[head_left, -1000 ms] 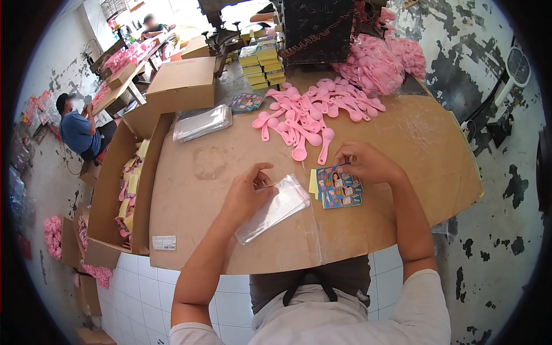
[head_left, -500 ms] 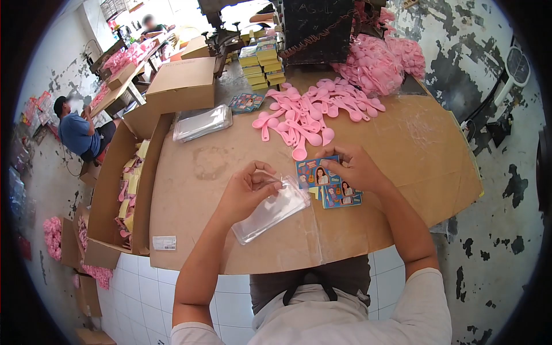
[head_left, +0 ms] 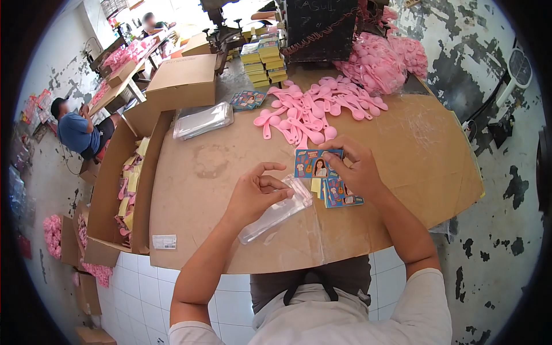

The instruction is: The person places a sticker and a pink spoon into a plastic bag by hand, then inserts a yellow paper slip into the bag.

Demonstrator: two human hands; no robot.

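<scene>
My right hand (head_left: 353, 167) pinches a blue printed card (head_left: 313, 165) between thumb and fingers, with a picture of a person on it. Below that hand lies a small stack of the same cards (head_left: 339, 194), and a bit of yellow card sticks out on its left. My left hand (head_left: 259, 192) is over a stack of clear plastic bags (head_left: 267, 221). Its thumb and middle finger close together at the bags' upper right end, while the index finger stretches out above. Just behind the held card spreads a pile of pink spoons (head_left: 316, 112).
More clear bags (head_left: 203, 121) and cards (head_left: 248, 99) lie farther back on the cardboard-covered table (head_left: 402, 172). An open carton (head_left: 103, 213) of packed pieces stands on the left. Yellow-edged stacks (head_left: 263, 60) and bagged pink spoons (head_left: 376, 63) are at the back. Two people sit beyond.
My right hand has raised the card slightly away from me, and it now covers part of the nearest spoon. My left hand has shifted a little right, its index finger straightened.
</scene>
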